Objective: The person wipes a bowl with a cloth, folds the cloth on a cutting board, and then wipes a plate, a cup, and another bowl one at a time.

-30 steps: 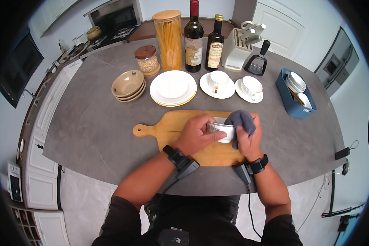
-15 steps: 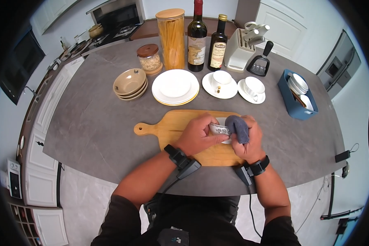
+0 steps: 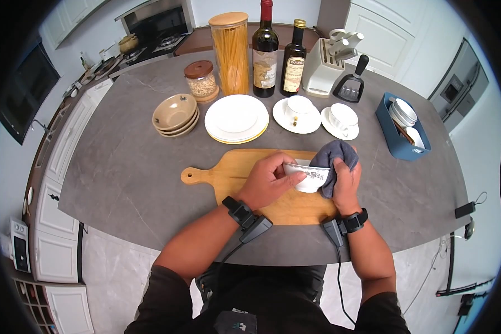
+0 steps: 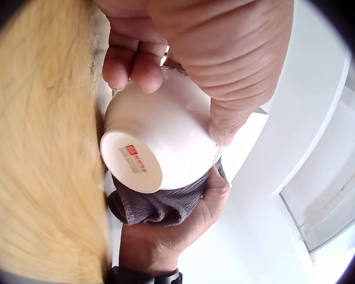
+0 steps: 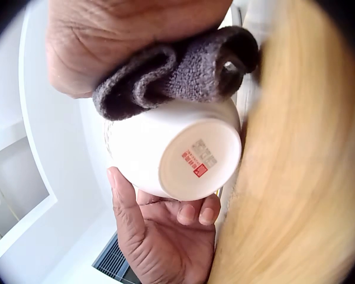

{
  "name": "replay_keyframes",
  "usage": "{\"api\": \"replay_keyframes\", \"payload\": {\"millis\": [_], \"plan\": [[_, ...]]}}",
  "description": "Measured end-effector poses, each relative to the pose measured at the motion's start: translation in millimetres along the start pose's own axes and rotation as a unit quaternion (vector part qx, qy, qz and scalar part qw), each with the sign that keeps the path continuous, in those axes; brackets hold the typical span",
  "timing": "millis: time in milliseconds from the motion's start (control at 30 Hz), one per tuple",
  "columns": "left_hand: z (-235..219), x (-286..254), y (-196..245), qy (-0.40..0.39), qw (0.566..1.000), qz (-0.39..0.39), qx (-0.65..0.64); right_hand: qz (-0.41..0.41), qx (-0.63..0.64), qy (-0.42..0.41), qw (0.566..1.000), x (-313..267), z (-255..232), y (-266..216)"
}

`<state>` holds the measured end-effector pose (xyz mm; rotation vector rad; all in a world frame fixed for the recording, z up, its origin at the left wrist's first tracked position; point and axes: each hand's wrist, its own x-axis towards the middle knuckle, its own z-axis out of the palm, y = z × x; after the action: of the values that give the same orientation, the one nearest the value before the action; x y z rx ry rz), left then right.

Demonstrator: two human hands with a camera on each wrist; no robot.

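Note:
Above the wooden cutting board [image 3: 234,167], my left hand [image 3: 267,181] grips a white bowl [image 3: 312,181] with a grey floral band near its rim. The thumb lies on the outer wall, with the other fingers at the far side. My right hand [image 3: 346,183] holds a dark grey cloth [image 3: 334,153] wrapped over the bowl's right rim, thumb on the outside. In the left wrist view the bowl's foot [image 4: 131,161] shows a red printed mark. From the right wrist, the folded cloth [image 5: 195,71] presses against the bowl's wall.
Behind the board stand tan bowls [image 3: 175,114], stacked white plates [image 3: 236,118] and two cups on saucers [image 3: 296,125]. Farther back are a pasta jar [image 3: 230,55], two bottles [image 3: 265,61] and a knife block [image 3: 323,69]. A blue bin [image 3: 401,136] with dishes stands right.
The bowl has turned in my hands, so more of its floral band faces me. My right hand with the cloth went inward and is now farther right, around the right rim.

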<state>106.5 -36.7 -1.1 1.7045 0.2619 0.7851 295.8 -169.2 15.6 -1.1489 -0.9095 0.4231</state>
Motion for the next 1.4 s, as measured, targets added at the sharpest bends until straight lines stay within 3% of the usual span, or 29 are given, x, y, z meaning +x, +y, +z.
{"api": "replay_keyframes", "payload": {"millis": [367,1400], "plan": [[-2.7,-1.3,-6.0,-0.023,0.999,-0.037,-0.025,-0.016,-0.053,-0.010,0.998,-1.7,3.6,-3.2],[-6.3,-2.0,-3.6,-0.037,0.999,-0.030,-0.014,-0.034,-0.036,-0.034,0.998,-2.0,6.7,-9.1]]}}
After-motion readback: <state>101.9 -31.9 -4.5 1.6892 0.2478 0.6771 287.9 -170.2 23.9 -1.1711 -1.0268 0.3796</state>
